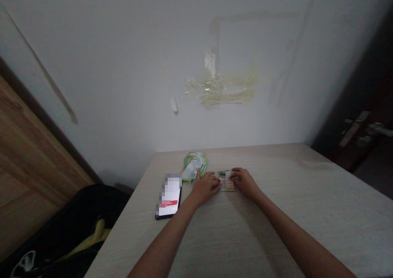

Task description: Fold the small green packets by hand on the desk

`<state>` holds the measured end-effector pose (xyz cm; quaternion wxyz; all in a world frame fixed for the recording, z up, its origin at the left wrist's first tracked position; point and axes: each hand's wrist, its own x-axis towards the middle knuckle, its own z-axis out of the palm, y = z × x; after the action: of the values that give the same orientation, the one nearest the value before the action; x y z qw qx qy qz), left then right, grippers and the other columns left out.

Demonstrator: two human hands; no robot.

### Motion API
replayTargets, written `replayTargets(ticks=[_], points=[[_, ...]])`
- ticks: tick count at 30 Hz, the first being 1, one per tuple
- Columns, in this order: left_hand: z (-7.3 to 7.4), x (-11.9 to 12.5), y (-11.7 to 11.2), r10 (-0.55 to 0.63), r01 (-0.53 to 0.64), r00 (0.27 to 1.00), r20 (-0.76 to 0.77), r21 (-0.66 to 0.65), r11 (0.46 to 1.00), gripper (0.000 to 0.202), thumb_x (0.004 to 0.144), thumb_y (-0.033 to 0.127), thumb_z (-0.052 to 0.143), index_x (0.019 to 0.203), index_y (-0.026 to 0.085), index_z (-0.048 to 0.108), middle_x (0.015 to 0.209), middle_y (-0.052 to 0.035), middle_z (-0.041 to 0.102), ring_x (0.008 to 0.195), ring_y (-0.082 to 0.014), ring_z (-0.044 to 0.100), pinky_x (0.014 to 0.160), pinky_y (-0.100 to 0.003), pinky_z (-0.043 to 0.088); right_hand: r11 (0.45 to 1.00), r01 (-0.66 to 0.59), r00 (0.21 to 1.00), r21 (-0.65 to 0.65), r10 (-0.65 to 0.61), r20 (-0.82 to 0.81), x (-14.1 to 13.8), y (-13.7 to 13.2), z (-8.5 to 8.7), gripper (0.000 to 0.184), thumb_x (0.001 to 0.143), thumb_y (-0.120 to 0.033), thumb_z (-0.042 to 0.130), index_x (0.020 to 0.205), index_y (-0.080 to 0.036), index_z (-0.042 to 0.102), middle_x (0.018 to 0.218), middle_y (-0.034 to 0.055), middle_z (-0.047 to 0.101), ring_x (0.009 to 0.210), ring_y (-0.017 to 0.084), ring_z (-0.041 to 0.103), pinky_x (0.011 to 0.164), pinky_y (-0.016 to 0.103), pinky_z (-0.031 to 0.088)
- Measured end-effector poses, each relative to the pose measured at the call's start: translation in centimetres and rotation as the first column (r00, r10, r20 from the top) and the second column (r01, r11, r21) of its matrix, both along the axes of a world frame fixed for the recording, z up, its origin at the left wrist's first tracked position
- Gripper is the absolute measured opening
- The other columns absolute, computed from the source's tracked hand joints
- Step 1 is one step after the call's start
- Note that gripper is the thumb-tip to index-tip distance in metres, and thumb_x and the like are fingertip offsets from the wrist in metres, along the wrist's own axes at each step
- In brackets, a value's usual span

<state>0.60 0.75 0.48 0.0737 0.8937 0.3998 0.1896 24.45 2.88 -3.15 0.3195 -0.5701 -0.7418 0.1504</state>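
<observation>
A small printed packet (226, 183), white with red print and green and yellow parts, lies flat on the table. My left hand (205, 188) is at its left edge, the fingers bent and closed on that side, with one finger sticking up toward the pile behind. At the upper right edge, my right hand (245, 183) has its bent fingertips pinched on the packet. Beyond the left hand is a loose pile of green and white packets (193, 163), partly hidden by the raised finger.
A phone (172, 194) with a lit, partly blurred screen lies left of my left forearm. The pale wooden table (307, 196) meets a wall (129, 73) bearing old tape (221, 87). A black bag (70, 224) sits below the left edge; a dark door (368, 134) is at right.
</observation>
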Motion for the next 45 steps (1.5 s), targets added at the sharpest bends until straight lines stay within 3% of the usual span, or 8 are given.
replayTargets(ticks=[16,24,32,40,43,45], points=[[0.2,0.1,-0.6,0.039,-0.039,0.999,0.008,0.009,0.999,0.024,0.095,0.039,0.047,0.101,0.033,0.069,0.112,0.0028,0.07,0.125,-0.0195,0.048,0.111,-0.06,-0.014,0.996,-0.072,0.992,-0.054,0.077,0.103,0.6,-0.9,0.9,0.021,0.079,-0.024,0.062,0.097,-0.021,0.072,0.131,0.0107,0.057,0.121,0.025,0.052,0.104,0.038,0.039],[0.3,0.0,-0.7,0.033,-0.033,0.999,0.004,0.0,0.999,0.025,0.095,0.04,0.046,0.103,0.032,0.068,0.114,0.0021,0.069,0.125,-0.0201,0.048,0.11,-0.061,-0.016,0.981,-0.193,0.979,-0.03,0.194,0.058,1.5,-1.6,0.5,0.04,0.07,-0.021,0.07,0.109,-0.021,0.067,0.136,0.0122,0.053,0.126,0.026,0.049,0.107,0.042,0.037],[0.6,0.4,-0.7,0.058,-0.057,0.998,-0.005,0.032,0.998,0.023,0.094,0.037,0.047,0.099,0.031,0.069,0.109,0.0014,0.069,0.119,-0.0196,0.052,0.109,-0.062,-0.017,0.971,-0.238,0.97,-0.016,0.239,0.036,1.9,-2.1,0.5,0.051,0.067,-0.026,0.072,0.117,-0.02,0.063,0.14,0.0134,0.05,0.13,0.027,0.045,0.108,0.044,0.035],[0.9,1.7,0.0,0.067,-0.065,0.998,-0.023,0.056,0.996,0.019,0.089,0.038,0.055,0.085,0.024,0.068,0.102,-0.0023,0.068,0.106,-0.0198,0.058,0.115,-0.058,-0.003,0.966,-0.26,0.965,0.004,0.26,-0.024,2.4,-2.4,1.1,0.053,0.067,-0.035,0.075,0.118,-0.025,0.064,0.136,0.0104,0.053,0.126,0.028,0.047,0.107,0.045,0.037],[0.3,2.3,0.0,0.049,-0.047,0.999,-0.023,0.075,0.996,0.02,0.087,0.041,0.058,0.096,0.024,0.064,0.11,-0.0032,0.066,0.107,-0.0204,0.058,0.117,-0.055,0.001,0.965,-0.26,0.964,0.036,0.262,-0.052,2.5,-2.4,1.3,0.05,0.065,-0.035,0.078,0.112,-0.025,0.068,0.13,0.0102,0.056,0.123,0.028,0.05,0.105,0.045,0.039],[0.0,2.5,-0.1,0.05,-0.047,0.998,-0.028,0.092,0.995,0.021,0.089,0.039,0.056,0.103,0.024,0.062,0.115,-0.0042,0.063,0.111,-0.0211,0.056,0.117,-0.054,0.003,0.967,-0.253,0.965,0.044,0.255,-0.053,2.4,-2.2,1.2,0.037,0.069,-0.034,0.075,0.105,-0.024,0.071,0.129,0.0103,0.056,0.121,0.027,0.051,0.104,0.044,0.04]])
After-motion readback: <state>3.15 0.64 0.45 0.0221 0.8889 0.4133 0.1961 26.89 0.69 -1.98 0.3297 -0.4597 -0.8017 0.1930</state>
